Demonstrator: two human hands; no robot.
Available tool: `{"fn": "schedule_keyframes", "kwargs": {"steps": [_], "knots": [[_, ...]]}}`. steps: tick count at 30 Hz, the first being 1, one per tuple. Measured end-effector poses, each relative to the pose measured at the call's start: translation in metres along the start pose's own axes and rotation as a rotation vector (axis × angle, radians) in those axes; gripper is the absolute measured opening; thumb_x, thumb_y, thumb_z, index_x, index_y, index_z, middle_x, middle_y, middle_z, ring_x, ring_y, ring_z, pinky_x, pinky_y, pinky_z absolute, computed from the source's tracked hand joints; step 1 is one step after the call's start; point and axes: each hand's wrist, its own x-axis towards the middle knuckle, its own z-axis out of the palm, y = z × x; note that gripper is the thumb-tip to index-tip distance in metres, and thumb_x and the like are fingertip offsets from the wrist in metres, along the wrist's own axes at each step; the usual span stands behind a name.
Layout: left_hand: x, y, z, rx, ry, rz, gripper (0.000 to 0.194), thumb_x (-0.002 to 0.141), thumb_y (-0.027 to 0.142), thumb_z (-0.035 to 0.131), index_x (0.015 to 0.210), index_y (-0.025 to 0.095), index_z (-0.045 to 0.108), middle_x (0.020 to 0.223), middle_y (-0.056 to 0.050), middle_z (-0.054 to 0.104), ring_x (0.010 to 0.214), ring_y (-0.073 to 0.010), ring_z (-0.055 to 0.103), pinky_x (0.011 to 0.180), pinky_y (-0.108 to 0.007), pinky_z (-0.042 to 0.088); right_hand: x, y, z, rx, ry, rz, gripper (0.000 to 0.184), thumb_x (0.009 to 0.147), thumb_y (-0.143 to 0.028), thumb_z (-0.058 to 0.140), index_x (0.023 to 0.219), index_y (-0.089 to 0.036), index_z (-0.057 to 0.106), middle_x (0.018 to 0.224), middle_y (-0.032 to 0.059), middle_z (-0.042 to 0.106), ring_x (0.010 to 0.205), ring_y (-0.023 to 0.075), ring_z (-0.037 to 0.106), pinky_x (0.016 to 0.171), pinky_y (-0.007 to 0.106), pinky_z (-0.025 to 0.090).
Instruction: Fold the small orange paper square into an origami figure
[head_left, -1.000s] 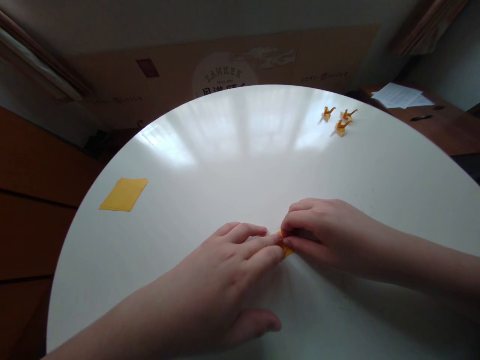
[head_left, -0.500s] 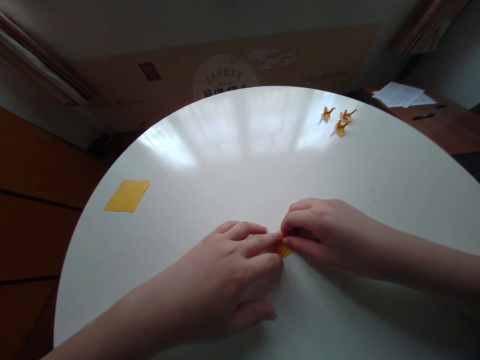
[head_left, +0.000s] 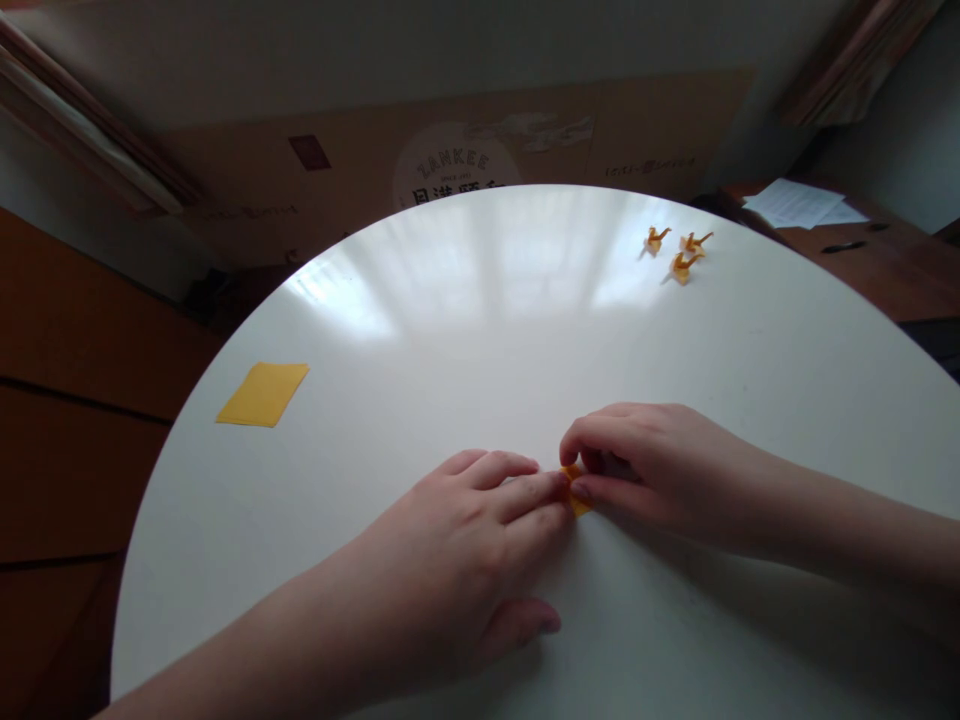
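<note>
A small piece of folded yellow-orange origami paper [head_left: 582, 506] lies on the white table, mostly covered by fingers. My left hand [head_left: 480, 545] rests palm down, its fingers stretched out and fingertips pressing on the paper's left side. The left thumb is spread away, touching no paper. From the right, my right hand [head_left: 637, 460] has its thumb on the paper and its curled index finger at the far edge, pinching it. The exact folds are hidden under the fingers.
A yellow square paper stack [head_left: 264, 394] lies at the left of the round white table [head_left: 487, 370]. Three folded paper cranes [head_left: 681, 267] stand at the far right. Beyond are a cardboard panel [head_left: 345, 190] and a brown desk [head_left: 862, 262] with white sheets [head_left: 799, 203] and a pen [head_left: 844, 247].
My right index finger has lifted slightly apart from the thumb, showing more of the paper. My left hand stays pressed on it. The whole view has shifted a little.
</note>
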Motion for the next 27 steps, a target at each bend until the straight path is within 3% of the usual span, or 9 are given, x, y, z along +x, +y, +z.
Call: {"fn": "schedule_keyframes", "kwargs": {"steps": [4,11,16,27], "knots": [[-0.0016,0.0005,0.0002,-0.008,0.0,-0.005,0.054,0.088,0.041,0.065,0.138,0.022,0.053,0.142,-0.007,0.058,0.128,-0.0301,0.052,0.108,-0.046,0.04,-0.0031,0.0043,-0.0039,0.116,-0.052,0.013,0.015,0.086,-0.025,0.063,0.101,-0.025,0.06,0.079,-0.0032,0.067,0.069,0.0139,0.061,0.06,0.023,0.04],[-0.0033,0.0007,0.0005,-0.028,0.008,-0.013,0.056,0.087,0.04,0.066,0.139,0.023,0.052,0.142,-0.006,0.058,0.128,-0.0296,0.052,0.11,-0.046,0.038,-0.0019,-0.0005,0.0035,0.026,0.02,0.038,0.017,0.08,-0.025,0.067,0.093,-0.024,0.057,0.075,-0.0028,0.064,0.065,0.0147,0.057,0.056,0.023,0.035],[-0.0024,0.0008,0.0004,-0.018,0.022,0.0,0.053,0.087,0.039,0.066,0.136,0.023,0.055,0.14,-0.006,0.06,0.127,-0.0288,0.053,0.109,-0.045,0.039,0.0005,-0.0022,0.0029,0.026,0.015,0.076,0.008,0.084,-0.023,0.06,0.092,-0.024,0.056,0.073,-0.003,0.064,0.065,0.0149,0.057,0.056,0.024,0.034],[-0.0024,0.0006,0.0001,0.005,0.001,0.002,0.056,0.088,0.041,0.065,0.139,0.023,0.052,0.143,-0.007,0.057,0.128,-0.0305,0.052,0.108,-0.046,0.039,0.0007,0.0003,-0.0019,0.056,-0.008,0.079,0.009,0.085,-0.019,0.057,0.092,-0.024,0.057,0.075,-0.0025,0.065,0.069,0.0163,0.058,0.058,0.025,0.036]]}}
